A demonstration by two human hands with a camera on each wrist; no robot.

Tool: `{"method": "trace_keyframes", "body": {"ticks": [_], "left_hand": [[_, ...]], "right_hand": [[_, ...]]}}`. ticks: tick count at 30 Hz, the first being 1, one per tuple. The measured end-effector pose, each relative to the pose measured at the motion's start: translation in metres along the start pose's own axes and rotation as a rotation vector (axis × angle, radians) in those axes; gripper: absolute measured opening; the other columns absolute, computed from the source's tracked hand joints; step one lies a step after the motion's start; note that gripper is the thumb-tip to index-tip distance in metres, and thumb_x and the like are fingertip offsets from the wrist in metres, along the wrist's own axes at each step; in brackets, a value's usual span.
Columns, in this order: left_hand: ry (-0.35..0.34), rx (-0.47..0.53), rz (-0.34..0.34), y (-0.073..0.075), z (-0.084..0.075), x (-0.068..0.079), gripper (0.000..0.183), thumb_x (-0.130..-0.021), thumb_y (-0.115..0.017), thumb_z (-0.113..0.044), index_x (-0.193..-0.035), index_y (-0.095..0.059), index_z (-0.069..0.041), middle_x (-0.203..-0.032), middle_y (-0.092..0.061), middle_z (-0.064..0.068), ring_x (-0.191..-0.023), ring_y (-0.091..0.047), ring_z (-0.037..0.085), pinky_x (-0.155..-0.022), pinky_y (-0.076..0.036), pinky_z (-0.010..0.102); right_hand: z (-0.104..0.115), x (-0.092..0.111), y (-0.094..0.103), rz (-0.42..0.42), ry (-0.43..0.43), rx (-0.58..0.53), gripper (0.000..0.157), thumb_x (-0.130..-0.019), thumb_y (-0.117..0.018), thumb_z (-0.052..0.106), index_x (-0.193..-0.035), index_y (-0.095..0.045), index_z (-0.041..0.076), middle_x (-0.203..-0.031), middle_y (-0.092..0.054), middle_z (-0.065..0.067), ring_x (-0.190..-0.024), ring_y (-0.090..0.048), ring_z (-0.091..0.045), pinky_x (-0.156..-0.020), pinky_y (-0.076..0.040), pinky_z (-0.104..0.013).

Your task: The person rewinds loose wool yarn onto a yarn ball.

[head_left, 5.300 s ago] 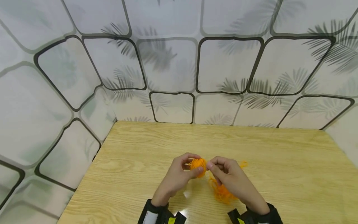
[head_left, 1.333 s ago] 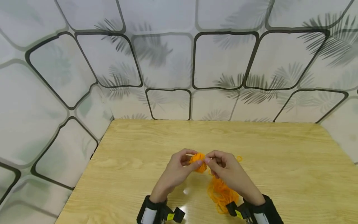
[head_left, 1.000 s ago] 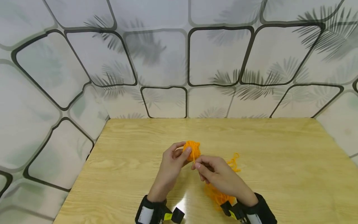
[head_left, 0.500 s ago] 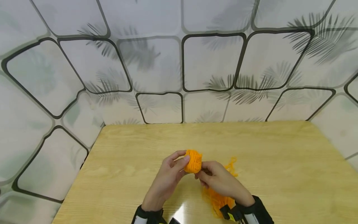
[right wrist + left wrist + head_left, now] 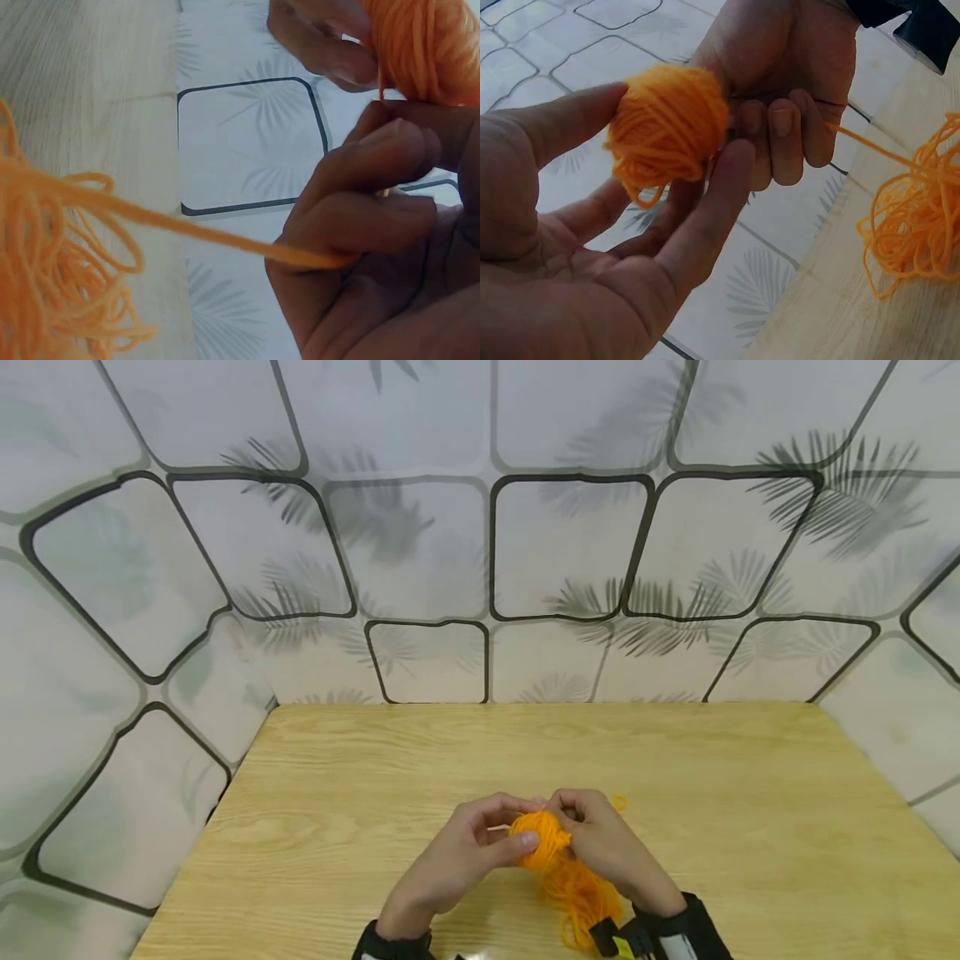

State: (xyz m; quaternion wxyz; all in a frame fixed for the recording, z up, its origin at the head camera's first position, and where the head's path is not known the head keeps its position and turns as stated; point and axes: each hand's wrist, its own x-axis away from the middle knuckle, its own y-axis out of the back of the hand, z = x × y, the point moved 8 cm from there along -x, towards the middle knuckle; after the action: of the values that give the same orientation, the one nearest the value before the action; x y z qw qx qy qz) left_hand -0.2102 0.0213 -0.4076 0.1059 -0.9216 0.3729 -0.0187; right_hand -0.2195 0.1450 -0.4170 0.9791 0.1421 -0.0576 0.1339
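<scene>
My left hand [image 5: 457, 856] holds a small ball of orange yarn [image 5: 542, 841] between thumb and fingers, raised over the table. In the left wrist view the ball [image 5: 667, 124] shows wound strands and a loose loop at its lower end. Close against the ball's right side, my right hand [image 5: 607, 847] has its fingers curled round the yarn strand [image 5: 225, 238]. That strand runs from the curled fingers to a loose heap of yarn [image 5: 581, 897] on the table, below the right hand. The right fingertips are partly hidden in the head view.
The wood-grain table [image 5: 360, 760] extends behind and to both sides of the hands. A patterned wall covering [image 5: 420, 552] rises at its back and left edges. A small yarn loop [image 5: 619, 802] shows just beyond the right hand. Dark straps with small devices [image 5: 637, 937] sit at the wrists.
The ball has turned in my left hand and sits lower in the head view. My right hand has gone from below the ball up to its right side. The head view has shifted.
</scene>
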Motion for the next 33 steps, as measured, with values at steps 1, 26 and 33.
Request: {"method": "trace_keyframes", "body": {"ticks": [1, 26, 33], "left_hand": [[0.002, -0.023, 0.010, -0.001, 0.001, 0.000, 0.035, -0.091, -0.056, -0.019, -0.122, -0.053, -0.004, -0.123, -0.051, 0.015, -0.098, -0.059, 0.027, -0.081, -0.048, 0.041], [-0.076, 0.065, -0.700, 0.055, -0.003, 0.012, 0.048, -0.085, -0.064, -0.028, -0.122, -0.047, -0.002, -0.114, -0.055, 0.018, -0.099, -0.058, 0.026, -0.082, -0.048, 0.037], [-0.098, 0.469, -0.543, 0.050, -0.002, 0.006, 0.055, -0.090, -0.058, -0.032, -0.133, -0.036, -0.004, -0.126, -0.047, 0.018, -0.101, -0.056, 0.023, -0.093, -0.041, 0.037]], "right_hand": [[-0.001, 0.000, 0.001, -0.013, -0.010, -0.002, 0.032, -0.095, -0.049, 0.032, -0.084, -0.056, 0.002, -0.069, -0.044, -0.006, -0.054, -0.038, -0.015, -0.048, -0.035, -0.026], [0.052, 0.027, -0.040, 0.146, 0.314, 0.169, 0.018, -0.093, -0.051, 0.035, -0.098, -0.058, 0.020, -0.088, -0.059, 0.000, -0.073, -0.054, -0.014, -0.060, -0.046, -0.030], [0.049, 0.022, -0.047, 0.226, 0.336, 0.115, 0.018, -0.094, -0.051, 0.029, -0.099, -0.059, 0.014, -0.091, -0.061, -0.003, -0.081, -0.055, -0.017, -0.061, -0.047, -0.032]]}}
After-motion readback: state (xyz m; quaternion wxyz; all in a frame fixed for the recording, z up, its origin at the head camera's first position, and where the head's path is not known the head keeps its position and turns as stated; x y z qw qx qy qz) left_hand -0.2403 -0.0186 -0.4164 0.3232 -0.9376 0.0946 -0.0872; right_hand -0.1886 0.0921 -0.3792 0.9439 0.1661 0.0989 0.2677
